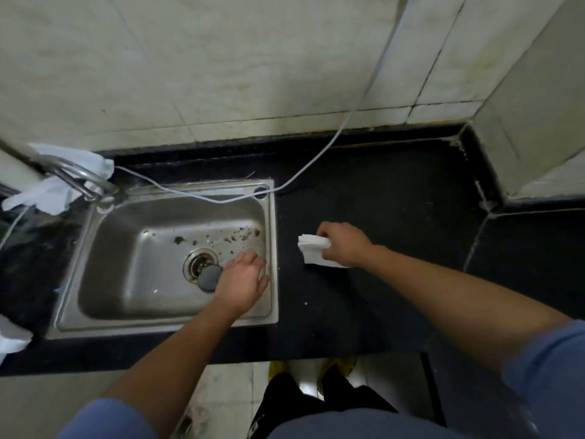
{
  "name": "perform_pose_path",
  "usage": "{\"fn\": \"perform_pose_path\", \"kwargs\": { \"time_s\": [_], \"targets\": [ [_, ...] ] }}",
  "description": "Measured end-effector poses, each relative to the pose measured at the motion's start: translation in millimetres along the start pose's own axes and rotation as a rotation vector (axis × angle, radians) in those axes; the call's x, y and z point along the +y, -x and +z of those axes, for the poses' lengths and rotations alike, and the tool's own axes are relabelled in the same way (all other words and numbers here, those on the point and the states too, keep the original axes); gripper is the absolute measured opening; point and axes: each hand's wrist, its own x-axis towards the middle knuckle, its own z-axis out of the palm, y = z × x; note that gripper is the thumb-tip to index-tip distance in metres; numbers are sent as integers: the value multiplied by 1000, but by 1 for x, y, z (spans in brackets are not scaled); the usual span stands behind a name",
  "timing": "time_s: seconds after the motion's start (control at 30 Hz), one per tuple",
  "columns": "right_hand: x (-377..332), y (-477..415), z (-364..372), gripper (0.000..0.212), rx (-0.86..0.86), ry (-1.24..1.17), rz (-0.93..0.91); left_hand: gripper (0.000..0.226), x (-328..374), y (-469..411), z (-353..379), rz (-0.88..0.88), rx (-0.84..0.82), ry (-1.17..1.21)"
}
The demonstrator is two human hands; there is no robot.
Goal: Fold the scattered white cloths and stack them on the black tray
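Note:
My right hand grips a folded white cloth just above the black countertop, right of the sink. My left hand hovers over the sink's right side with relaxed fingers and holds nothing. Another white cloth hangs over the faucet at the back left, one more white cloth lies below it, and a third white cloth sits at the left edge. No black tray is distinguishable from the dark counter.
A steel sink with a drain and a grey stopper fills the left half. A chrome faucet curves at its back left. A pale cable runs from the tiled wall across the sink rim.

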Motion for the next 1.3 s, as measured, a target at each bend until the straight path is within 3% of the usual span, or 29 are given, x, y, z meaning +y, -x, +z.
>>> {"fn": "perform_pose_path", "kwargs": {
  "time_s": [0.33,0.5,0.7,0.97,1.3],
  "targets": [
    [-11,109,-10,28,463,208,-22,26,5,-40,-62,394,27,-115],
    [-16,186,6,24,554,260,137,26,42,-43,-88,668,73,-250],
    [-20,313,26,25,708,316,431,32,150,-10,-104,994,131,-321],
    [-29,519,114,24,876,269,828,30,309,129,-83,1381,186,-389],
    [-81,817,297,24,932,229,1313,26,478,434,7,1816,111,-255]
  ]
}}
